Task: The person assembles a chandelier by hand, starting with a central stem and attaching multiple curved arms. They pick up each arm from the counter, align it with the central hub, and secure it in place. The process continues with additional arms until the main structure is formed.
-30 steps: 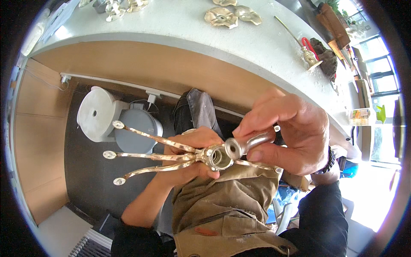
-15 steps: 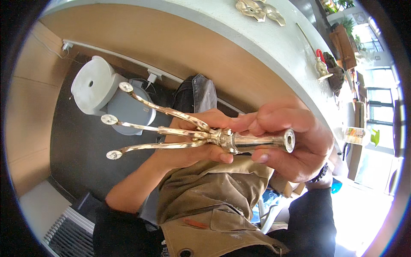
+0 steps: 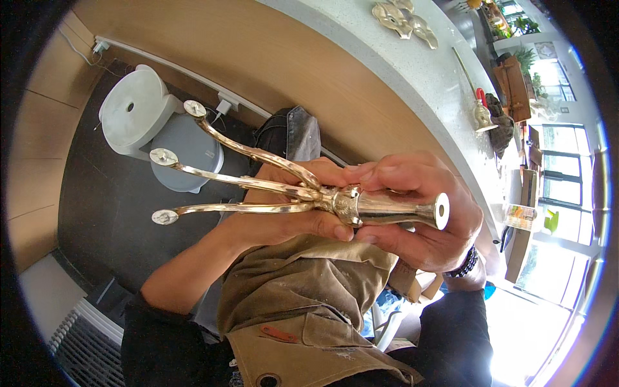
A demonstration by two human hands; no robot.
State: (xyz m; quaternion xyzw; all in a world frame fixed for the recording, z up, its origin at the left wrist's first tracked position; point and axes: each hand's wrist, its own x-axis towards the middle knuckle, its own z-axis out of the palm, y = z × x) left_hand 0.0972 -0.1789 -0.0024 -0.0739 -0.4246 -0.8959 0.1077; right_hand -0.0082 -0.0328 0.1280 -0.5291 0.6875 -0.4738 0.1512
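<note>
I hold a shiny, pale gold metal candelabra-like piece [image 3: 348, 205] level in front of my apron. Three slim curved arms [image 3: 251, 187] run left from its ornate collar, each ending in an oval pad. To the right, a smooth tube flares into a round end with a small hole. My left hand [image 3: 274, 222] grips the piece where the arms meet the collar, thumb in front and fingers behind. Around the tube, close to the collar, my right hand [image 3: 438, 226] is closed, with a dark beaded bracelet on its wrist. Part of the tube's far side is hidden.
A pale speckled counter [image 3: 361, 48] curves along the far side. On it lie ornate metal pieces [image 3: 396, 22], and a small bell-shaped metal piece [image 3: 481, 116] stands near a red-handled item. A white round bin-like container [image 3: 132, 109] and a grey-lidded one [image 3: 187, 158] are on the floor.
My right hand has slid along the tube toward the collar, its fingertips now nearer my left hand. The metal piece has tilted slightly, and the whole view has shifted a little.
</note>
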